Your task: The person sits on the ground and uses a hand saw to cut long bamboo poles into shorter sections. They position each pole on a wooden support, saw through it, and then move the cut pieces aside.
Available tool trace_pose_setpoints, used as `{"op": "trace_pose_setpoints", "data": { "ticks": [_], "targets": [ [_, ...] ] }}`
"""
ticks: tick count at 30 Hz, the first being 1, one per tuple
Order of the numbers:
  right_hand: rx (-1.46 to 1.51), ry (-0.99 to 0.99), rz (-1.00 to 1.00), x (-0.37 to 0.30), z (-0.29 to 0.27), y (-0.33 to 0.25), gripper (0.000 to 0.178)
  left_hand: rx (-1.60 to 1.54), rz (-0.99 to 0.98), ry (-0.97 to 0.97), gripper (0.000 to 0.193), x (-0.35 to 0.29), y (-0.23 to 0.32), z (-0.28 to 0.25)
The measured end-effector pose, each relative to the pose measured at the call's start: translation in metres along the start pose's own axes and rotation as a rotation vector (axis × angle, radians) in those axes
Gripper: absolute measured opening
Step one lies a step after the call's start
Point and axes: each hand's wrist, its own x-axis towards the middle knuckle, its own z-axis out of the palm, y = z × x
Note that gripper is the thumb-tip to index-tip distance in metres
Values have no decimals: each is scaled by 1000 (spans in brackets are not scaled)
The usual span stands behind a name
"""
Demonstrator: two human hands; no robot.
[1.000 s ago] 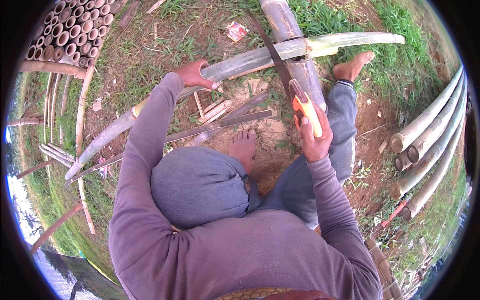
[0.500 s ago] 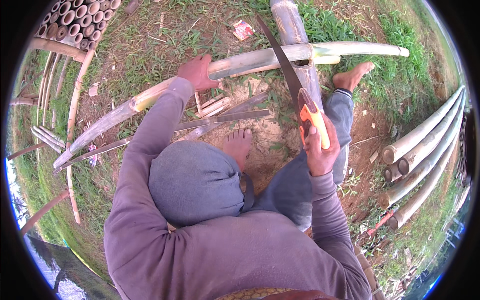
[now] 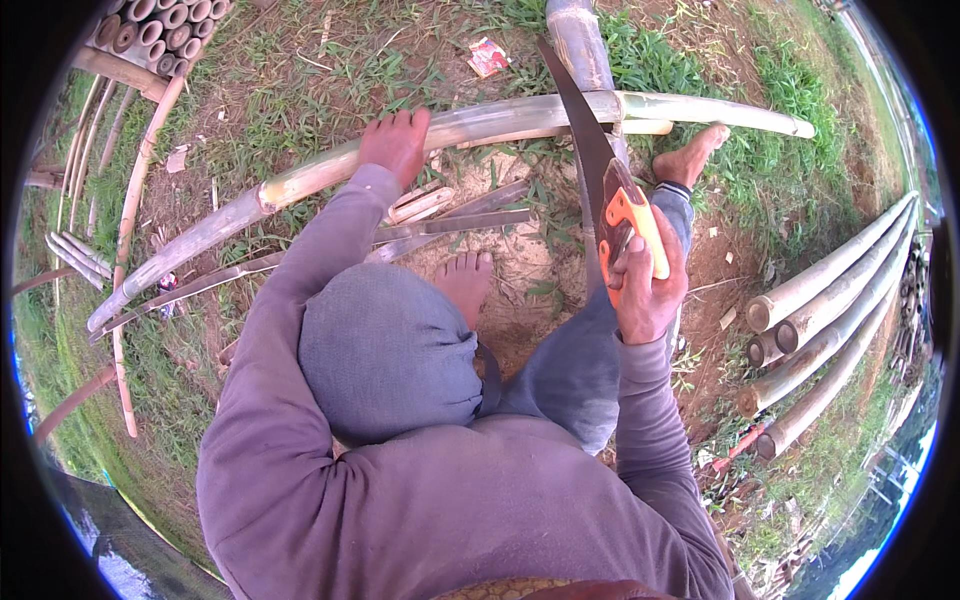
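A long green-grey bamboo pole (image 3: pixel 490 122) slants from the lower left up to the right. It crosses over a thicker bamboo pole (image 3: pixel 577 45) that lies pointing away from me. My left hand (image 3: pixel 397 148) has its fingers curled over the long pole, left of the crossing. In my right hand (image 3: pixel 648 285) is the orange handle of a handsaw (image 3: pixel 588 125), its dark blade pointing away and up. The blade overlaps the pole close to the crossing; whether its teeth touch the bamboo I cannot tell. My bare right foot (image 3: pixel 697 155) is just right of the crossing.
Split bamboo strips (image 3: pixel 450 227) lie on the ground before my left foot (image 3: pixel 465 285). Several cut bamboo poles (image 3: pixel 835 300) rest on the right. A stack of bamboo (image 3: pixel 170 35) stands far left beside a bamboo frame (image 3: pixel 130 220). A red-and-white wrapper (image 3: pixel 488 57) lies in the grass.
My left hand has turned, its spread thumb no longer showing. The dark opening in the pole near the crossing is out of sight. The saw has shifted slightly right, still in my right hand.
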Motion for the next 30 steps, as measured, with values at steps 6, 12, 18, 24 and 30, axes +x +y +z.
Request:
{"op": "trace_pose_setpoints", "data": {
  "ticks": [6, 12, 18, 24, 30],
  "targets": [
    [-83, -30, 11, 6, 11, -22, 45, -89, -83, -47, 59, -1, 8, -18],
    [-202, -74, -15, 15, 13, -46, 42, -44, -83, -87, 58, 4, 2, -2],
    [-349, -83, -64, 17, 12, -54, 38, -73, -41, 22, 50, 1, 0, 6],
    [-241, -73, -11, 25, 25, -49, 38, -88, -9, 68, 37, 0, -1, 7],
    [-303, -66, -66, 6, 19, -31, 38, -105, -12, 58, 35, -2, -4, 6]
  ]
}}
